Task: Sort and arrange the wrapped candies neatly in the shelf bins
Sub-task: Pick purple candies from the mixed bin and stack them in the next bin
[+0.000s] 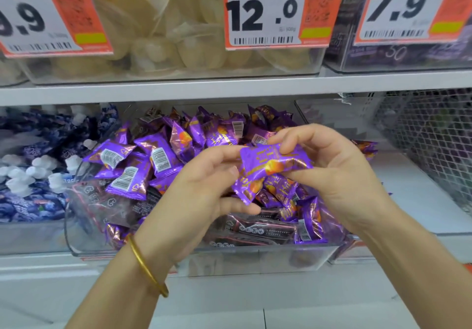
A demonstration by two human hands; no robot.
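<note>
A clear plastic bin point(255, 254) on the lower shelf is heaped with purple wrapped candies point(158, 157) and some dark brown packets point(258, 229) near its front. Above the heap, my right hand point(339, 172) pinches the right end of a purple candy point(273, 161) between thumb and fingers. My left hand point(201, 195) curls round that candy's left end and a second purple candy point(246, 188) beneath it. A gold bangle sits on my left wrist.
A bin of blue-and-white wrapped sweets point(33, 170) stands to the left. A white mesh basket point(429, 139) stands to the right. On the upper shelf are clear bins of pale yellow goods point(163, 34) and price tags point(265, 9).
</note>
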